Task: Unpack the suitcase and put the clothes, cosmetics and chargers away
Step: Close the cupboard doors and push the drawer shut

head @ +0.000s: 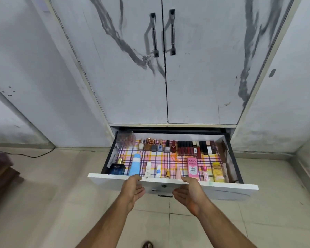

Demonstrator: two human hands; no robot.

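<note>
Both hands (166, 191) at cosmetics drawer (231, 189)

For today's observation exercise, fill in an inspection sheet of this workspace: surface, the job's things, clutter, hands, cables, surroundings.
Surface: open drawer with checked liner.
Job's things: cosmetics in two rows; nail polish bottles and lipsticks at the back; blue tube, pink Pond's box and yellow bottle at the front.
Clutter: nothing seen.
Hands: left hand and right hand open, empty, fingers at the drawer's front edge.
Cables: black cable along the floor at the left.
Surroundings: closed wardrobe doors, tiled floor.
</note>
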